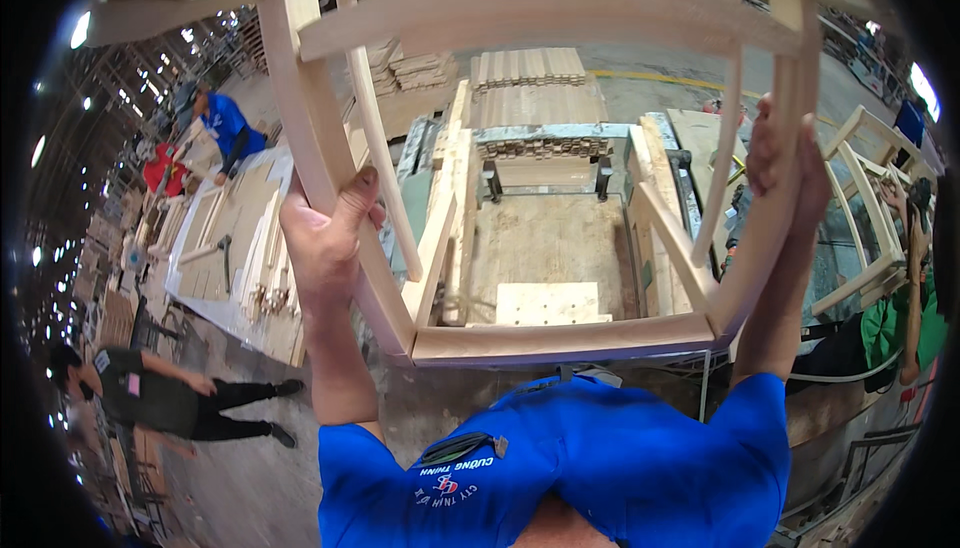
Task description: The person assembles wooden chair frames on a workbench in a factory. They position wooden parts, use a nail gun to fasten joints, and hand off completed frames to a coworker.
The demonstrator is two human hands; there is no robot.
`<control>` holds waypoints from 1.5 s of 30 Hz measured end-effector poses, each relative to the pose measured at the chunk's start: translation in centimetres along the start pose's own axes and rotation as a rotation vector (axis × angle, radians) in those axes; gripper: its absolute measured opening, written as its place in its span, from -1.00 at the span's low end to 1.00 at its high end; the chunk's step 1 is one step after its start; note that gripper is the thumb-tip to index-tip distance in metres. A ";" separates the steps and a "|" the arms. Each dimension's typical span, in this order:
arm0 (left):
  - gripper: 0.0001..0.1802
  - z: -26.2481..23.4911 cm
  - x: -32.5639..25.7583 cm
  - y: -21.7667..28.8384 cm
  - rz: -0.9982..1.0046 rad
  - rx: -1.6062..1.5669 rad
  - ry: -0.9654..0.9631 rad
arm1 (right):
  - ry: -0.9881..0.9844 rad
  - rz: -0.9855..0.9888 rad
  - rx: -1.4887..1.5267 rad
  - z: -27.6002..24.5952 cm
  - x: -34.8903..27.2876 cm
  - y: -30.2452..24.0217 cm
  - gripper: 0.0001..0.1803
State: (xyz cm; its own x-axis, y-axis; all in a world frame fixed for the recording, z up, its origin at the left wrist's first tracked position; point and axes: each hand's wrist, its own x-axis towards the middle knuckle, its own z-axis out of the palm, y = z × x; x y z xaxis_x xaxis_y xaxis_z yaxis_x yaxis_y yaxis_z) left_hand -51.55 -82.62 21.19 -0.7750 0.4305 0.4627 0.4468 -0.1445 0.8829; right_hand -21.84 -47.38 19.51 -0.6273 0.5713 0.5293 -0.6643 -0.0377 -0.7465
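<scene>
A pale wooden chair frame (560,339) is raised in front of me, with legs, slats and rails joined at the corners. My left hand (325,233) is wrapped round its left leg, thumb on the inner side. On the other side, my right hand (792,163) grips the right leg, its fingers partly hidden behind the wood. The top rail (560,10) crosses near the upper edge of the picture, and curved pieces stick out at both upper corners. Through the frame shows a clamping bench (545,243) with a worn wooden bed and metal side rails.
Stacked boards (528,68) lie beyond the bench. At left, a person in blue (228,126) works at a table (190,283) with wood strips; another person (150,393) stands lower left. At right, a person in green (890,323) is beside another chair frame (855,173).
</scene>
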 end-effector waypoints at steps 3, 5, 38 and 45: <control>-0.65 3.7 1.2 -1.1 -0.017 0.044 -0.045 | 0.134 0.023 -0.035 -3.3 0.0 1.8 -0.45; -0.64 5.2 1.7 -1.7 -0.053 0.077 -0.043 | 0.136 0.049 -0.034 -4.8 0.3 2.5 -0.49; -0.73 9.8 12.7 -34.7 -0.674 -0.015 -0.202 | 0.327 0.710 -0.421 -15.4 9.8 28.0 -0.61; -0.61 12.7 13.4 -41.7 -0.737 0.101 -0.228 | 0.434 0.873 -0.683 -18.0 10.1 34.6 -0.72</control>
State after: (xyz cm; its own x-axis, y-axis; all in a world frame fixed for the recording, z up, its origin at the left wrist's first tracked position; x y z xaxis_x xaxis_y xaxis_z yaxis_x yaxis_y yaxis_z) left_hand -74.91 -59.48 -10.43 -0.7814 0.5586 -0.2783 -0.1009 0.3270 0.9396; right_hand -43.86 -28.16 -8.29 -0.4829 0.8038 -0.3474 0.3556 -0.1825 -0.9166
